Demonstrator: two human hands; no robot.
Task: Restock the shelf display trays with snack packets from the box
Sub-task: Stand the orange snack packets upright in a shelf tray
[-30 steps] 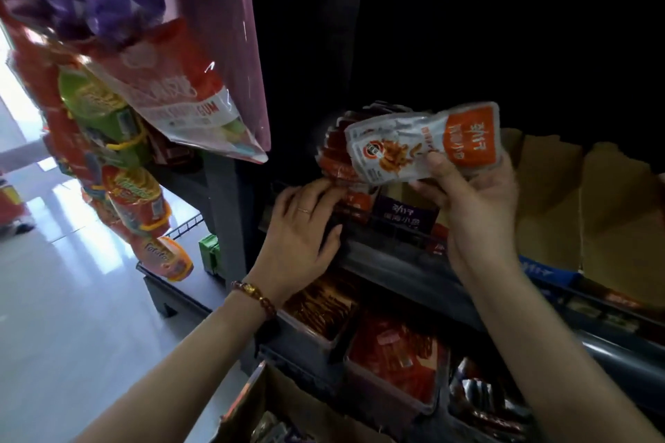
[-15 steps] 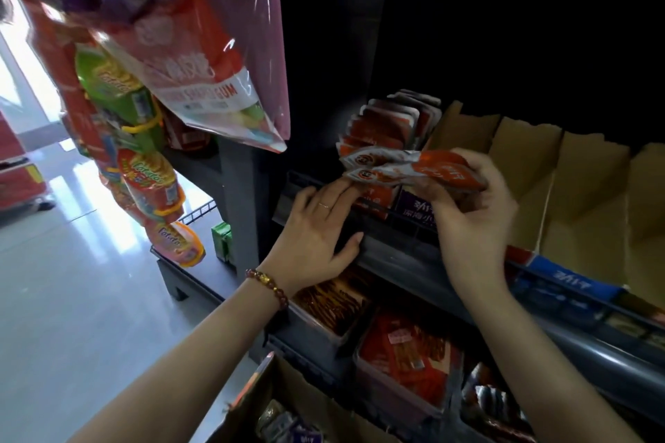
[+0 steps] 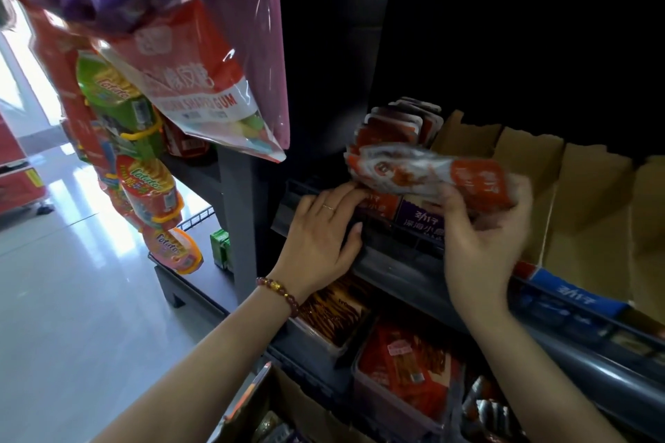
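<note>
My right hand (image 3: 482, 241) grips a small stack of white and orange snack packets (image 3: 428, 174), held flat just above the front of the leftmost display tray (image 3: 421, 219). That tray holds a row of upright orange packets (image 3: 392, 126). My left hand (image 3: 320, 237) rests with straight fingers on the tray's front edge and the black shelf rail, fingertips touching the lowest packet. The open cardboard box (image 3: 288, 403) shows at the bottom edge, with packets inside.
Brown cardboard display trays (image 3: 583, 205) stand to the right on the same shelf. The lower shelf holds clear bins of red snacks (image 3: 406, 370). Hanging bags of gum (image 3: 194, 83) and potato snacks (image 3: 151, 187) crowd the upper left. Shiny floor lies at left.
My right hand lowered the packets from upright to flat over the tray front, then shifted them slightly right. The left hand stayed on the tray edge.
</note>
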